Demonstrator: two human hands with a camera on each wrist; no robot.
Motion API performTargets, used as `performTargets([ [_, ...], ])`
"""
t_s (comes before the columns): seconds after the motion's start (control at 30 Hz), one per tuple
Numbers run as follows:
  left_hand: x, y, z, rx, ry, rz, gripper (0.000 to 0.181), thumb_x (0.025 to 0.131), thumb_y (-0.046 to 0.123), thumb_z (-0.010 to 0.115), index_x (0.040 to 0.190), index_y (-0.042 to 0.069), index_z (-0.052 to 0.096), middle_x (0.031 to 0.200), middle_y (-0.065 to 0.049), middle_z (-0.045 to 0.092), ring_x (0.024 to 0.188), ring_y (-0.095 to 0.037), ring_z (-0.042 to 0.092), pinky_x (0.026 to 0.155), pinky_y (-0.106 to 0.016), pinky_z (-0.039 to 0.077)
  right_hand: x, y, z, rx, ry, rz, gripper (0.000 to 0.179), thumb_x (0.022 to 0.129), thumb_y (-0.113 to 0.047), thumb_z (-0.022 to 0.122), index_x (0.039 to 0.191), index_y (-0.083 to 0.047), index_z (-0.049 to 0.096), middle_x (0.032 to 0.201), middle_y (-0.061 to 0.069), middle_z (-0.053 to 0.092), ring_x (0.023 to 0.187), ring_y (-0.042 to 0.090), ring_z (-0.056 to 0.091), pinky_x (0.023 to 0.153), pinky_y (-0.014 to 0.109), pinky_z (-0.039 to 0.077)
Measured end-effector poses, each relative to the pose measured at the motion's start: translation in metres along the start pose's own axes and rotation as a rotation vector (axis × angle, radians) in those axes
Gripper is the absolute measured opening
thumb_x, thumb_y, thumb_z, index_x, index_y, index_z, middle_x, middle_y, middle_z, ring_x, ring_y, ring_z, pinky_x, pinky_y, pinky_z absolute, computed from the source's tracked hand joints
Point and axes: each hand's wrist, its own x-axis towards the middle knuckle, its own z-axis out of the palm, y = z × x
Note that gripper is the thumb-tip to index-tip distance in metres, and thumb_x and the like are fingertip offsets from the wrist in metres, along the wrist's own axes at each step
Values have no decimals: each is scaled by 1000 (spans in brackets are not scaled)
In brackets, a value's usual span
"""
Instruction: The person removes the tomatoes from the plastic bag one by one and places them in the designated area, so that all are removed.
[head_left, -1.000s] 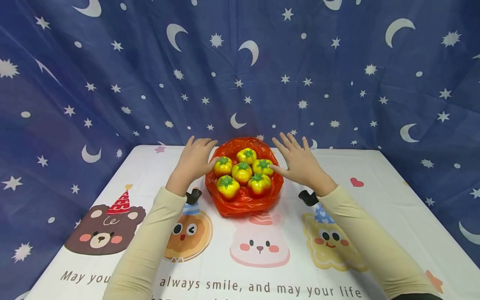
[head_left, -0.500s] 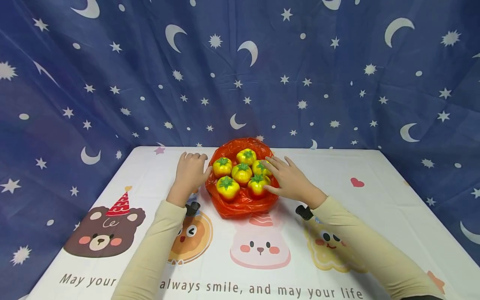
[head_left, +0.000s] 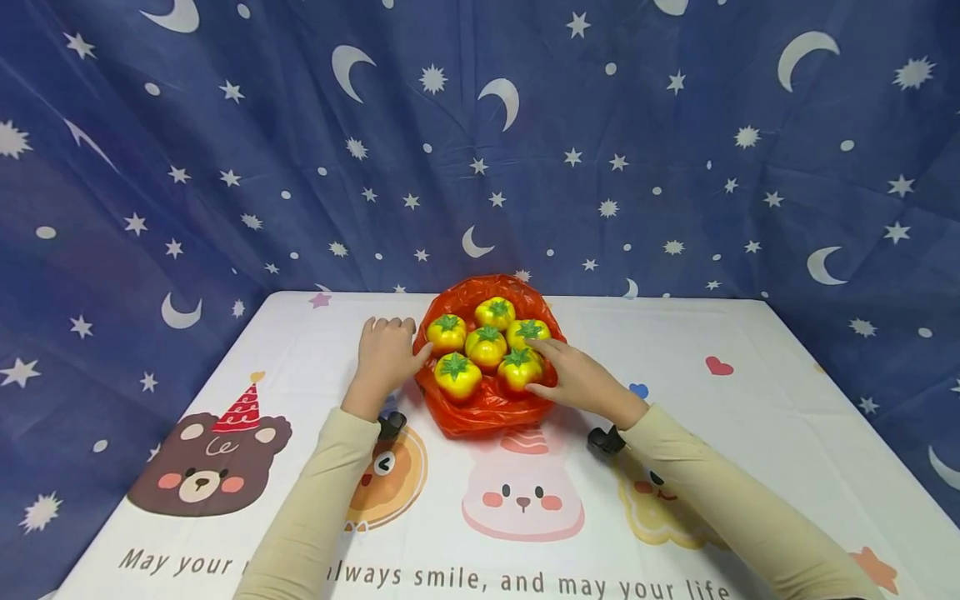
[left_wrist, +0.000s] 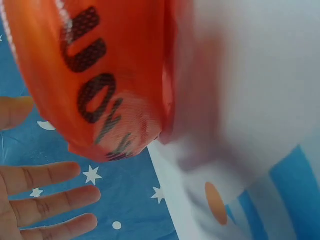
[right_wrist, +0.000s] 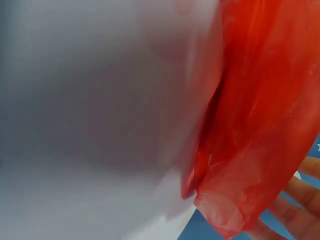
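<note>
A red plastic bag [head_left: 487, 421] stands with its mouth spread wide, holding several glossy yellow-and-red tomatoes with green leafy tops. My left hand [head_left: 385, 354] is at the bag's left side, thumb near the leftmost tomato [head_left: 446, 333]. In the left wrist view its fingers [left_wrist: 55, 200] are apart and extended, and the bag [left_wrist: 115, 75] bears dark lettering. From the right, my right hand [head_left: 581, 379] reaches over the rim, fingertips by the front-right tomato [head_left: 520, 371]; contact cannot be told. The right wrist view has its fingers [right_wrist: 295, 212] extended, partly hidden behind the bag [right_wrist: 265, 125].
A white tablecloth [head_left: 637, 567] printed with cartoon faces and lettering covers the table. Behind the table hangs a blue curtain [head_left: 540, 208] with moons and stars, close to the bag's far side. Black wrist cameras [head_left: 606, 440] sit under both wrists.
Both hands have come down and nearer to the front from beside the bag's far part. The right hand has moved left over the rim. The bag and tomatoes look nearly unmoved.
</note>
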Motion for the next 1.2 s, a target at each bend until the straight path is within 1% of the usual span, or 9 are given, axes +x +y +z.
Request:
performTargets([
  [0.13,0,1,4,2,-4,-6,44,84,45,61,91,2,62,80,-15,65,81,-35,61,91,-49,42,0,0,1,59,-10,42,70,77,-37,74,132,-1,48,127,18,57,114,31,58,94,45,49],
  [0.37,0,-1,11,8,-20,7,43,82,43,62,90,1,61,78,-16,65,80,-35,62,86,-47,45,1,3,3,116,-14,93,64,76,-36,76,124,0,53,116,15,63,104,26,61,89,41,52],
  [0.5,1,-3,15,9,-42,25,41,82,40,64,93,1,62,81,-16,65,81,-35,62,83,-46,47,2,6,5,126,-19,97,63,75,-37,76,123,-2,54,112,12,65,99,24,62,87,39,53],
  [0.63,1,-5,16,-3,-60,43,35,82,34,64,93,1,61,81,-14,64,79,-32,61,82,-44,48,3,8,7,125,-18,84,61,75,-37,76,121,-3,55,108,10,66,95,21,62,86,38,54],
  [0.7,2,-6,16,-12,-46,56,31,82,31,64,91,1,61,79,-13,63,77,-32,61,81,-44,48,4,8,7,127,-17,78,61,75,-37,76,121,-3,55,107,10,66,94,21,63,85,38,54],
  [0.93,2,-6,15,-39,53,102,16,80,18,63,81,2,61,72,-12,62,70,-31,60,75,-44,50,6,10,9,151,0,66,63,74,-35,77,121,-1,55,107,12,67,92,22,63,85,38,54],
  [1.03,3,-5,16,-49,90,117,12,79,14,62,77,2,60,70,-12,61,67,-30,60,72,-43,50,7,11,8,188,0,60,64,74,-35,78,122,1,55,110,14,66,97,24,63,87,40,53],
  [1.2,3,-6,19,-52,135,138,7,78,8,60,74,3,59,68,-12,61,65,-30,60,67,-41,49,8,18,8,273,-20,99,65,74,-35,77,124,0,55,113,14,65,104,26,62,92,42,50],
])
